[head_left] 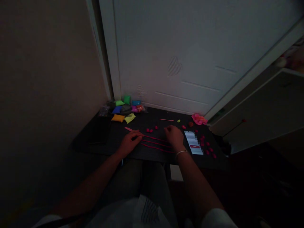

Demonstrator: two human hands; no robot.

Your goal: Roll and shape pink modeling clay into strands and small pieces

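Three thin pink clay strands (158,144) lie side by side across the dark table. At their left ends rests my left hand (130,141), palm down with the fingers stretched out, its fingertips at the top strand. A pink pointed tool, shaped like a modelling knife (128,129), sticks out beyond that hand; part of it is hidden. My right hand (174,136) is over the strands' right ends, fingers curled; whatever they may hold is too dark to make out. Small dark-pink clay lumps (151,130) sit between and beyond my hands.
A lit phone (193,142) lies right of my right hand, with several pink balls (207,152) beside it. Farther back are a thin pink stick (166,120), a pink ruffled piece (199,119) and coloured clay packets (118,118). A white door (166,47) borders the table's back.
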